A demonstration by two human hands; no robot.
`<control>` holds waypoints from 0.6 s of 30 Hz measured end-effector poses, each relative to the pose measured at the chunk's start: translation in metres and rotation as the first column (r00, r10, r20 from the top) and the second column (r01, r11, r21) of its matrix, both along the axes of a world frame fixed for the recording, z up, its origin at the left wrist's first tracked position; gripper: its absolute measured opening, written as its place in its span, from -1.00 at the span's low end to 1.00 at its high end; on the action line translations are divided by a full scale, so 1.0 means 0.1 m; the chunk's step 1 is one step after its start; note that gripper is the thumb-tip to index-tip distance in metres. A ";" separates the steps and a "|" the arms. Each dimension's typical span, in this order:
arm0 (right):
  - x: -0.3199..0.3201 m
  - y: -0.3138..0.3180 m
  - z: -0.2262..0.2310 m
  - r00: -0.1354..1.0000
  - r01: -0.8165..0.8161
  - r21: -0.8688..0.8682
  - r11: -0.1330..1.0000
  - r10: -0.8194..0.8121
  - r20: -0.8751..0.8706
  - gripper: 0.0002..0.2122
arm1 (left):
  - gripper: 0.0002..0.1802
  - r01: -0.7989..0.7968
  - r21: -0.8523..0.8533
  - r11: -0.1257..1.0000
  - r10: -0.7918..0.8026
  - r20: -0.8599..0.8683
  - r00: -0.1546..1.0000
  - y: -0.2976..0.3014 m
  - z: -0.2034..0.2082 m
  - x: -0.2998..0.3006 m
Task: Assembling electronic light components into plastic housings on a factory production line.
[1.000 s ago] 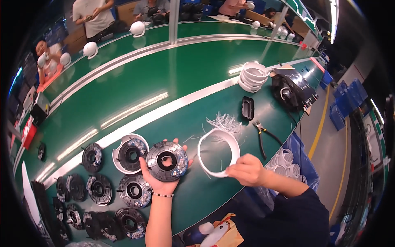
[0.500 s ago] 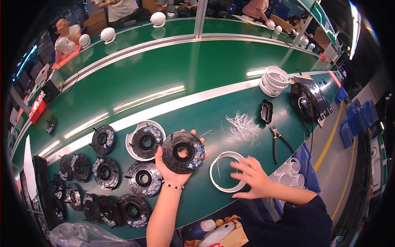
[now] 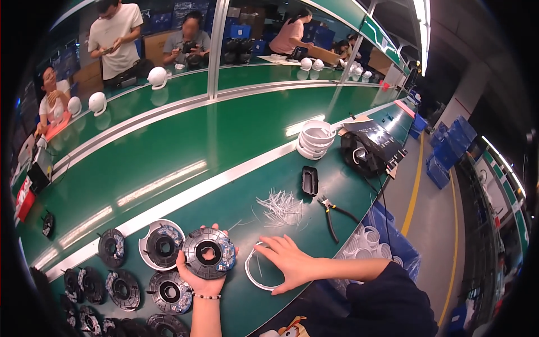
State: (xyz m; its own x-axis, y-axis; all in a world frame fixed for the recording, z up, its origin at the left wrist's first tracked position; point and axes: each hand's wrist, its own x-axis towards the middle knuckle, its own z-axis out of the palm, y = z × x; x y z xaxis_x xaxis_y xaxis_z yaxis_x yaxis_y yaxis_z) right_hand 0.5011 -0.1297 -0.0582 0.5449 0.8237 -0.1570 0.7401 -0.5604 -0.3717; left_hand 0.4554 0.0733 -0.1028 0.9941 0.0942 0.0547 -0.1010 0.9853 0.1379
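The left hand [image 3: 195, 282], palm up, cradles a black disc [image 3: 192, 254] from below, its thumb at the left edge and fingertips showing past the far rim; a blue circuit board lines the disc's right side. The right hand [image 3: 290, 264] is spread, fingers and thumb apart, above a white ring [image 3: 249, 273] lying on the green worktop [image 3: 247, 310] to the right of the disc; whether they touch cannot be told. Similar black discs [image 3: 122, 290] lie to the left, one inside a white shell [image 3: 144, 262]. Beyond the ring are white strips [image 3: 281, 209], a black tray [image 3: 309, 181] and, to the right, pliers [image 3: 332, 223].
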 end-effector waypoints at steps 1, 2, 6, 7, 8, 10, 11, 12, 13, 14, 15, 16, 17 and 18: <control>0.02 0.00 0.02 1.000 0.006 0.003 1.000 -0.006 0.010 -0.03 | -0.31 -0.012 0.020 1.000 0.012 -0.011 1.000 -0.01 0.02 0.01; 0.05 0.00 0.04 0.999 0.017 0.125 0.992 -0.022 0.033 -0.03 | -0.33 -0.040 0.011 0.999 0.041 -0.057 0.998 0.01 -0.04 0.03; 0.19 0.17 0.24 0.989 0.079 0.586 0.807 -0.139 0.059 -0.03 | -0.40 -0.156 0.014 0.988 0.155 -0.222 0.963 0.04 -0.27 0.01; 0.21 0.28 0.24 0.992 0.069 0.631 0.772 -0.119 0.037 -0.03 | -0.40 -0.198 0.126 0.972 0.227 -0.285 0.931 0.08 -0.35 -0.03; 0.24 0.37 0.15 0.975 0.189 0.694 0.695 -0.049 -0.217 -0.03 | -0.43 -0.222 0.188 0.957 0.270 -0.292 0.918 0.04 -0.29 -0.02; 0.27 0.62 0.06 0.822 0.397 0.686 0.610 0.096 -0.561 -0.02 | -0.49 -0.320 0.312 0.894 0.389 -0.190 0.901 -0.01 -0.24 0.03; 0.32 0.72 -0.05 0.873 0.354 0.712 0.606 0.060 -0.485 -0.02 | -0.52 -0.309 0.325 0.894 0.388 -0.213 0.897 -0.05 -0.18 0.03; 0.38 0.79 -0.16 0.914 0.308 0.734 0.606 0.026 -0.405 -0.02 | -0.55 -0.262 0.349 0.900 0.360 -0.256 0.897 -0.04 -0.28 0.04; 0.42 0.84 -0.18 0.930 0.286 0.742 0.607 0.011 -0.367 -0.03 | -0.53 -0.297 0.431 0.852 0.412 -0.203 0.888 -0.07 -0.20 0.04; 0.44 0.88 -0.20 0.917 0.304 0.758 0.577 0.041 -0.398 -0.03 | -0.45 -0.276 0.405 0.872 0.375 -0.188 0.908 -0.06 -0.19 0.03; 0.45 0.91 -0.23 0.937 0.272 0.780 0.564 0.031 -0.349 -0.05 | -0.40 -0.247 0.374 0.894 0.326 -0.167 0.930 -0.03 -0.20 0.02; 0.46 0.90 -0.24 0.914 0.298 0.777 0.554 0.070 -0.400 -0.05 | -0.39 -0.193 0.380 0.905 0.275 -0.175 0.945 -0.03 -0.13 0.02; 0.47 0.93 -0.29 0.920 0.261 0.808 0.529 0.117 -0.374 -0.06 | -0.40 -0.172 0.335 0.926 0.245 -0.188 0.951 0.00 -0.13 0.01; 0.44 0.94 -0.31 0.923 0.244 0.819 0.520 0.134 -0.360 -0.05 | -0.42 -0.148 0.287 0.946 0.202 -0.168 0.965 0.02 -0.12 -0.01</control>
State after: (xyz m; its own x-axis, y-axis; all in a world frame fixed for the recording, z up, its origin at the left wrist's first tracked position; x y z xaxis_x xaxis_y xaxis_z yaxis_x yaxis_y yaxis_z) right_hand 0.5447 -0.0354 -0.0889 0.6573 0.6338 0.4079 0.4363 0.1213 -0.8916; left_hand 0.4539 0.0755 -0.1149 0.9571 0.2760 -0.0883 -0.2133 0.8774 0.4298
